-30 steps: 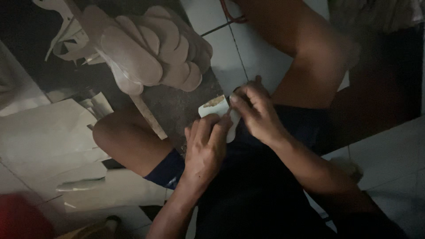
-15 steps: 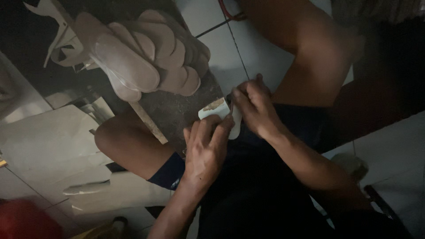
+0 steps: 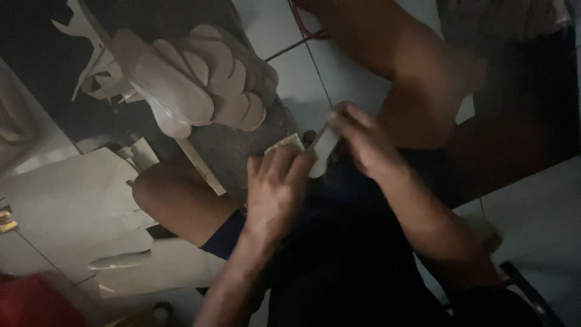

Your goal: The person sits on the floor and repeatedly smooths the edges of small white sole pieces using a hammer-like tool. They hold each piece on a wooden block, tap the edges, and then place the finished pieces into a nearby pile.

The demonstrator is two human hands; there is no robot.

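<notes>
Stacked sole cutouts (image 3: pixel 193 91) left of both hands, flat sheets (image 3: pixel 66 200) below them, left knee (image 3: pixel 175 197) between.

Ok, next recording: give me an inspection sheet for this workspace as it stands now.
Surface: pale tiled floor, dimly lit.
Job's things: small pale flat piece held between both hands; kind unclear.
Clutter: fanned stack of pale sole-shaped cutouts; large pale sheets with cutout gaps; red object.
Grippers: left hand gripping the piece; right hand pinching at its edge, blurred.
Cables: nothing seen.
Surroundings: person seated on the floor, bare knee raised.
</notes>
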